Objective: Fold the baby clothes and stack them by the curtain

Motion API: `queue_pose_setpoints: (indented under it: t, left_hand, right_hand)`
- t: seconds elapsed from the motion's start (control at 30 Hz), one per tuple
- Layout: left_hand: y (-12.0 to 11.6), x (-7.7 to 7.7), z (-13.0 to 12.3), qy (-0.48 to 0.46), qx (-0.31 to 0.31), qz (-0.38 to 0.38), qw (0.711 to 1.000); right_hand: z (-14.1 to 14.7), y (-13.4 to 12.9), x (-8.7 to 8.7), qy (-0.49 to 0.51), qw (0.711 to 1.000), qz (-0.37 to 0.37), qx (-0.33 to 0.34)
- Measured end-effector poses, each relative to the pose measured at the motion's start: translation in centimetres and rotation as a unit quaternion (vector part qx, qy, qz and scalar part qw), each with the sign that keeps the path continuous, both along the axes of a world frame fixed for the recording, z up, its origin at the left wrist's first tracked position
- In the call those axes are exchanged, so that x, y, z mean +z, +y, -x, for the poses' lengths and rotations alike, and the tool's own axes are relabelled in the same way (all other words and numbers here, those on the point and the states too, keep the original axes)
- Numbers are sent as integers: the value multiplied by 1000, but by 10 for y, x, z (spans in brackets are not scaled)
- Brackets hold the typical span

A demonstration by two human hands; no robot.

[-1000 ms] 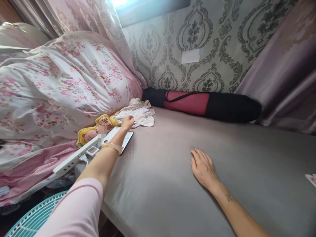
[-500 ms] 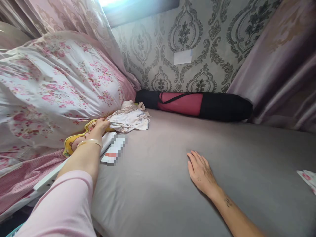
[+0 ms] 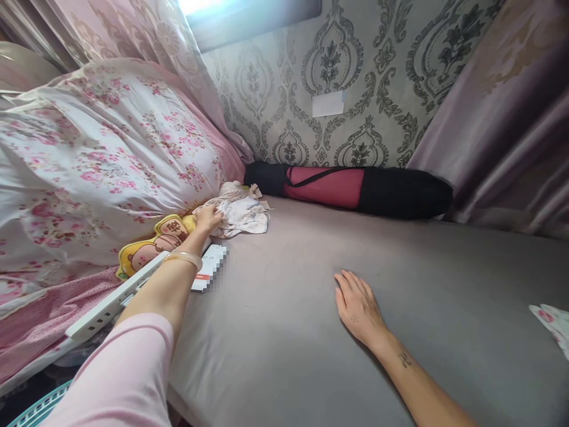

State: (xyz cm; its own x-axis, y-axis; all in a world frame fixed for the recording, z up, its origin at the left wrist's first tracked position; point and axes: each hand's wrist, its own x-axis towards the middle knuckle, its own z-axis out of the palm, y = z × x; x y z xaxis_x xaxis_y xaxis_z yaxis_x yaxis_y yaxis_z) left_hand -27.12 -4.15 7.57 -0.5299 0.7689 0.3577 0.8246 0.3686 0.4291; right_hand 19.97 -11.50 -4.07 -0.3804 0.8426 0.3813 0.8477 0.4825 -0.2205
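Note:
My left hand [image 3: 210, 218] reaches to the crumpled whitish cloth [image 3: 246, 216], its fingers bent into the cloth's left part. The cloth lies bunched on the grey sheet [image 3: 284, 332], against the floral bedding. Beside my left wrist is a yellow cartoon-shaped cushion [image 3: 142, 255]. A white booklet or box with a red stripe [image 3: 211, 267], partly blurred, lies just right of that forearm. My right hand [image 3: 358, 305] rests palm down on the sheet with its fingers stretched out, holding nothing.
Against the patterned wall lies a long black and red bag [image 3: 329, 187]. Floral bedding [image 3: 111, 148] is heaped at the left, above a white slatted rail [image 3: 115, 296]. A teal basket [image 3: 40, 409] shows at lower left. Floral fabric [image 3: 553, 323] lies at the right edge.
My left hand has moved right and slightly up, from the cloth's left end further onto it. More of the cushion and rail shows. My right hand stays on the sheet.

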Motion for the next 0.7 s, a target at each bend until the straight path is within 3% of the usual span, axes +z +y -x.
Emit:
queue_pose_setpoints:
  t: [0.1, 0.2, 0.37, 0.53, 0.7]
  left_hand:
    - [7, 6, -28, 9, -8, -18, 1000]
    - [11, 13, -58, -14, -47, -93, 994]
    - [15, 26, -109, -70, -131, -228, 962]
    - [17, 35, -171, -117, -201, -276, 932]
    - [8, 28, -235, -298, -298, -282, 862]
  right_hand:
    - [0, 0, 1, 0, 1000, 3, 0]
    - [-1, 0, 2, -5, 1000, 14, 4]
    - [-2, 0, 2, -18, 1000, 13, 4]
    - [-3, 1, 0, -10, 1000, -5, 16]
    - [-4, 2, -3, 13, 1000, -9, 26]
